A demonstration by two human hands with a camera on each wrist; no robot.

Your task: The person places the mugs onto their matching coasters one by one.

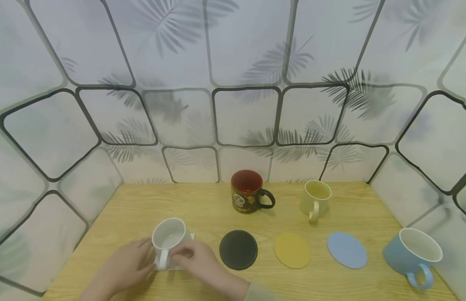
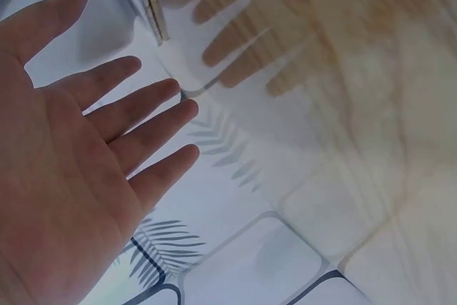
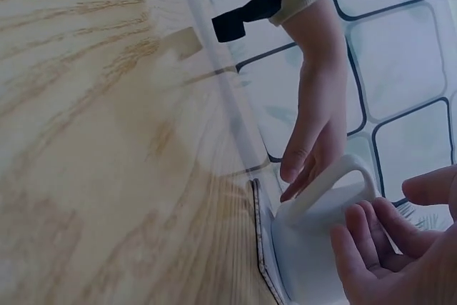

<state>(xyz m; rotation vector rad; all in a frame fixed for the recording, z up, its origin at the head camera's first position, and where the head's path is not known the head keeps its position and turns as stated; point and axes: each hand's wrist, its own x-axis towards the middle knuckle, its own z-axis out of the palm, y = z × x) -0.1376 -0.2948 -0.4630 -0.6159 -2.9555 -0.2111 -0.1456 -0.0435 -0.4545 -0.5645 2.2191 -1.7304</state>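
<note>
A white mug point(image 1: 169, 236) stands upright on a white square coaster point(image 1: 193, 236) at the left of the table, its handle point(image 1: 163, 259) facing the person. At the mug's left side is my left hand point(image 1: 129, 263), its fingertips close to the wall. The left wrist view shows that hand point(image 2: 78, 169) with spread fingers and a bare palm. My right hand point(image 1: 199, 259) is at the mug's right, beside the handle. In the right wrist view its fingers point(image 3: 364, 233) are loosely bent near the white mug point(image 3: 307, 255), the thumb apart from them.
Right of the mug lie a black round coaster point(image 1: 238, 249), a yellow one point(image 1: 292, 250) and a blue one point(image 1: 347, 250). Behind them stand a dark skull-patterned mug point(image 1: 245, 198) and a cream mug point(image 1: 312, 205). A blue mug point(image 1: 402, 253) is near the right edge. Patterned sheeting point(image 1: 244, 117) surrounds the table.
</note>
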